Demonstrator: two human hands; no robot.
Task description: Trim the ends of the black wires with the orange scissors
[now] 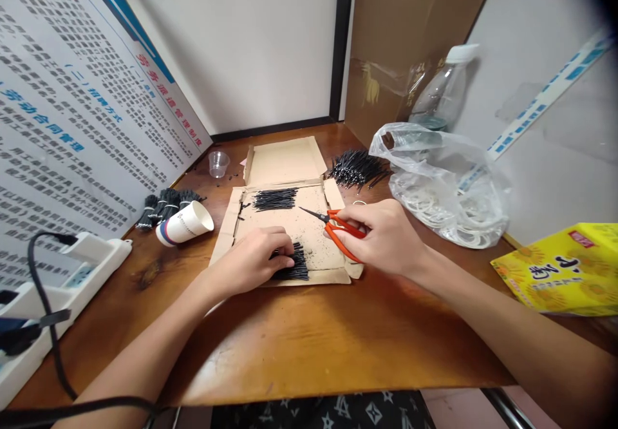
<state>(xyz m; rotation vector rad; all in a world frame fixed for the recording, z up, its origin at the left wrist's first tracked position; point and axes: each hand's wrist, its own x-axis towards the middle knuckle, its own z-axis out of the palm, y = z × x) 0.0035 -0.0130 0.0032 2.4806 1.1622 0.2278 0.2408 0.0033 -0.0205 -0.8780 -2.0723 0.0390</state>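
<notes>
Desk (338, 345): unfolded cardboard box (251, 219) in the middle, lid flap (284, 162) at the back. On the box: rear strand row (275, 199), front strand row (300, 265) by the near edge, left hand (263, 255) on it. Pliers (333, 229) in right hand (381, 236), over the box's right side. Right of box: strand heap (357, 168), then bag (449, 184), bottle (444, 87) behind bag, carton (560, 268) front-right. Left of box: plastic cup (219, 164) at back, paper cup (186, 224) in front of it, strand bundles (167, 205) beside that, power strip (72, 281) far left.
</notes>
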